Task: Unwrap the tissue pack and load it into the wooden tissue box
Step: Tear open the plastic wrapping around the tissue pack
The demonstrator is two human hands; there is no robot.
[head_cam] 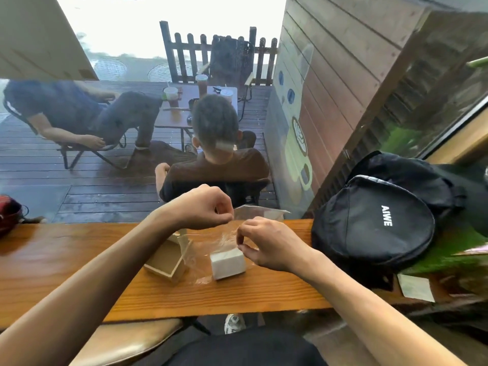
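A white block of tissues lies on the wooden counter, partly out of its clear plastic wrapper. The wrapper is stretched between both hands above the block. My left hand pinches the wrapper's far upper edge. My right hand pinches the wrapper just right of the tissues. The open wooden tissue box sits to the left of the tissues, with a pale wooden piece leaning at its far end.
A black backpack rests on the counter at the right, with a paper slip near it. Behind the counter is a window; outside, two people sit on a deck. A brown stool stands below.
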